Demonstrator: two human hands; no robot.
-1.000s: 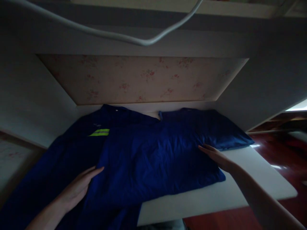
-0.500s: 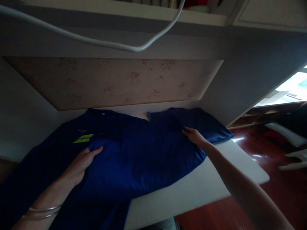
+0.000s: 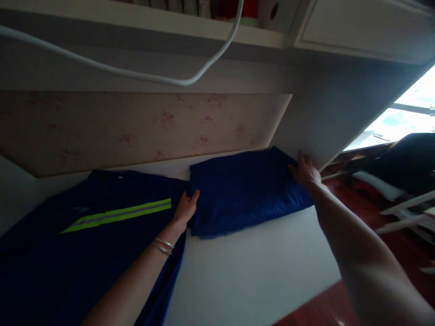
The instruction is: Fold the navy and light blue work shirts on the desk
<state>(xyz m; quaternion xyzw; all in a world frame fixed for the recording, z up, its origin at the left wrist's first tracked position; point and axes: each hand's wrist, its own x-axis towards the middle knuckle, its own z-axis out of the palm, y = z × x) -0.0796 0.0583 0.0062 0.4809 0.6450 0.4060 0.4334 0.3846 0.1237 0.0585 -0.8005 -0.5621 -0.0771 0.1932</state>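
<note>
A folded bright blue garment [image 3: 244,190] lies at the back right of a white tabletop [image 3: 251,271]. My left hand [image 3: 186,209] grips its left edge, thumb over the fabric, with bangles on the wrist. My right hand [image 3: 305,170] rests on its far right corner, close to the side wall, fingers bent against the cloth. A dark navy garment [image 3: 84,244] with a yellow-green reflective stripe [image 3: 118,215] lies spread flat on the left of the tabletop, under my left forearm.
A floral-papered back panel [image 3: 136,131] closes the rear of the desk, with a white shelf and a hanging white cable [image 3: 142,79] above. A grey side wall [image 3: 340,117] stands on the right. Red wooden floor [image 3: 401,253], white furniture legs and a bright window lie beyond.
The bright blue garment has been slid off the navy one to the back right and lies as a compact fold. Both hands moved right with it, uncovering the reflective stripe. The view turned right.
</note>
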